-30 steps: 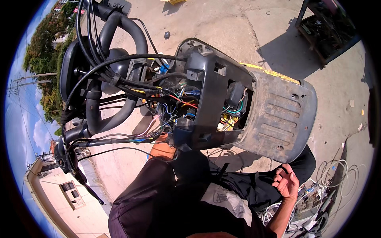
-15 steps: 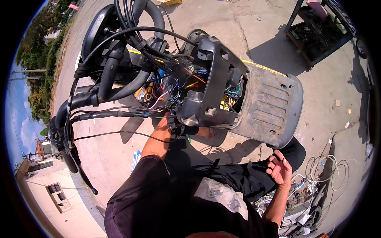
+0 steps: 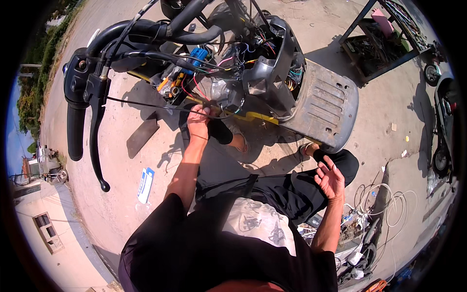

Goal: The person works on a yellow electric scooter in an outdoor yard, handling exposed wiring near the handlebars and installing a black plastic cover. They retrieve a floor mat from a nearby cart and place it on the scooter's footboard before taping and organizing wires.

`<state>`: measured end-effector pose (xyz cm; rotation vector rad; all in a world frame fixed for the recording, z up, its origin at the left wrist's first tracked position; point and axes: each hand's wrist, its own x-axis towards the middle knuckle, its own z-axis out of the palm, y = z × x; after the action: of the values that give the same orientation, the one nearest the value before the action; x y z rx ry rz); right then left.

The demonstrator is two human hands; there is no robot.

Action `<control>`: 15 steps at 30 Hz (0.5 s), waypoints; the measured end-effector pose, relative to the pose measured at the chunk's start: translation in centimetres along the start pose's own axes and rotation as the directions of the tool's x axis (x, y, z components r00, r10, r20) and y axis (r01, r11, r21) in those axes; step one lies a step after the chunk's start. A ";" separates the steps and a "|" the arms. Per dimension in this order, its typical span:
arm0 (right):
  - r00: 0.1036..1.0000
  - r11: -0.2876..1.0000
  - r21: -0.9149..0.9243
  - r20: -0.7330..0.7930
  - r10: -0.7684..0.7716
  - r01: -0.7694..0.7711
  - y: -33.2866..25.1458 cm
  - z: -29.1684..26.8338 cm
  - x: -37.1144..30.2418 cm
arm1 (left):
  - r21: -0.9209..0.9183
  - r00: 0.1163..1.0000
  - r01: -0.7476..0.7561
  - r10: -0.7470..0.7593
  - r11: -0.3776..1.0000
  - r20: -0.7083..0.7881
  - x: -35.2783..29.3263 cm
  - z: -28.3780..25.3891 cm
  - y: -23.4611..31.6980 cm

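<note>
So this two-wheeler [image 3: 316, 104] has its guts out in the open, sitting from around 11 to 2 o'clock off the middle of the view. Its long axis runs roughly 10 to 4, with the handlebar [image 3: 192, 17] end toward 10 and the ribbed grey panel [image 3: 326, 107] pointing out toward 4. The rubber grip [image 3: 75, 129] is way out at 9 o'clock, its length lying 12 to 6, and the brake lever [image 3: 96, 146] beside it has its ball tip pointing at 6. Wires [image 3: 228, 61] spill out of the black housing [image 3: 272, 73] at about 12, with a chunky blue part [image 3: 198, 56] nearer 11. The left hand [image 3: 198, 121] is between 10 and 11, just under the wiring, fingers drawn in close together; a thin black cable [image 3: 155, 104] runs across it, and I honestly can't tell what, if anything, it's got hold of. The right hand [image 3: 331, 180] is between 3 and 4, palm up, fingers loosely curled with gaps between them, nothing in it, right by the black trouser leg [image 3: 348, 168]. There's a messy coil of white cable [image 3: 401, 199] on the ground near 4, a blue-and-white packet [image 3: 146, 185] around 8, and a metal cart [image 3: 389, 73] out at 2.
</note>
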<state>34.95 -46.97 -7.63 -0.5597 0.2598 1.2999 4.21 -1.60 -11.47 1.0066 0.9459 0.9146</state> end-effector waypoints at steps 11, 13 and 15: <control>0.979 0.924 -0.337 -0.037 -0.203 0.179 3.3 2.9 -0.2 | -0.125 0.956 0.195 -0.160 0.973 0.247 -12.4 1.7 7.6; 0.971 0.895 -0.392 -0.016 -0.239 0.214 4.7 4.4 0.2 | -0.134 0.942 0.215 -0.168 0.967 0.292 -12.8 1.9 8.3; 0.964 0.859 -0.454 -0.002 -0.266 0.236 6.5 8.1 0.9 | -0.152 0.924 0.237 -0.174 0.960 0.339 -12.7 2.3 9.1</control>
<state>28.00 -40.91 -2.86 -0.9994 -0.0702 1.0863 0.78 -11.57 0.33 0.8420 0.6579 0.6255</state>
